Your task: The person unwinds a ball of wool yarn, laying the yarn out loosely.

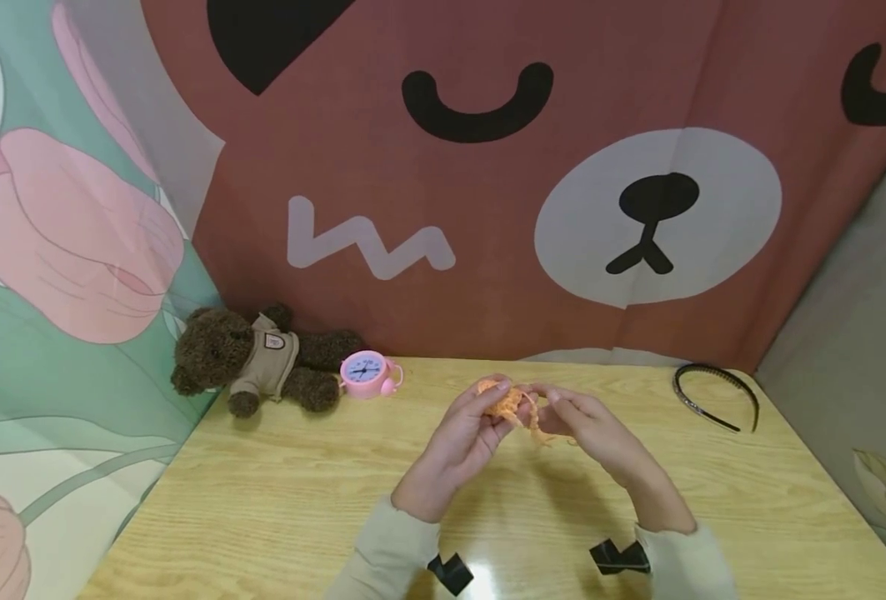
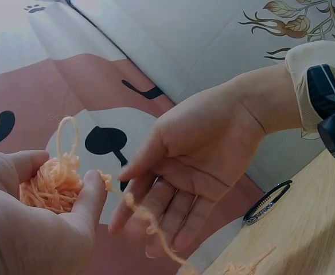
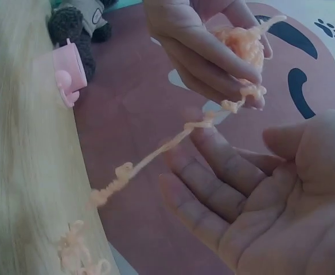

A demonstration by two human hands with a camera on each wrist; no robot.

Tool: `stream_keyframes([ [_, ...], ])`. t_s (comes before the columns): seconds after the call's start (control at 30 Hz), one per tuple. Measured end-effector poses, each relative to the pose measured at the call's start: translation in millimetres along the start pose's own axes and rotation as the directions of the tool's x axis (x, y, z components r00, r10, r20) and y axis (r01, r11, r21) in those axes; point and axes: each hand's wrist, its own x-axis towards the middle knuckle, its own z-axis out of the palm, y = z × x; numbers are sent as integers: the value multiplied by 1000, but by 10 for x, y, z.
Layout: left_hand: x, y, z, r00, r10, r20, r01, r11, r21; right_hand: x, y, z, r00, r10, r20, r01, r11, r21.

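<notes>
A small ball of orange yarn [image 1: 499, 402] sits in my left hand [image 1: 459, 440], gripped between thumb and fingers above the table. In the left wrist view a loop of yarn [image 2: 70, 134] stands up from the ball's top. A kinked strand [image 3: 121, 179] leaves the ball, crosses close by the fingertips of my right hand [image 1: 598, 431] and hangs down to a loose, curly tangle [image 3: 76, 249]. The right hand faces the ball palm in, its fingers loosely bent and apart, the thumb clear of the strand.
On the wooden table [image 1: 277, 500], a brown teddy bear [image 1: 270, 354] lies at the back left beside a pink alarm clock [image 1: 365, 372]. A black headband [image 1: 715, 397] lies at the back right. A bear-print curtain [image 1: 473, 183] hangs behind the table.
</notes>
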Motion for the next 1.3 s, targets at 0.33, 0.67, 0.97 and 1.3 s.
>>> stream_keyframes([
  [0.33,32,86,-62,993,4,-119,-16,995,-101,-94,-37,-143,987,-16,-163,12,1000,-25],
  [0.67,73,134,-144,979,-2,-206,-25,991,-129,-247,-13,-485,890,-71,-451,135,985,111],
  [0.97,99,203,-210,956,64,-288,-111,983,-150,-307,-41,-633,599,11,-801,483,793,371],
  [1.3,93,360,-297,919,116,-377,-214,949,-229,-471,112,-988,313,252,-916,794,460,398],
])
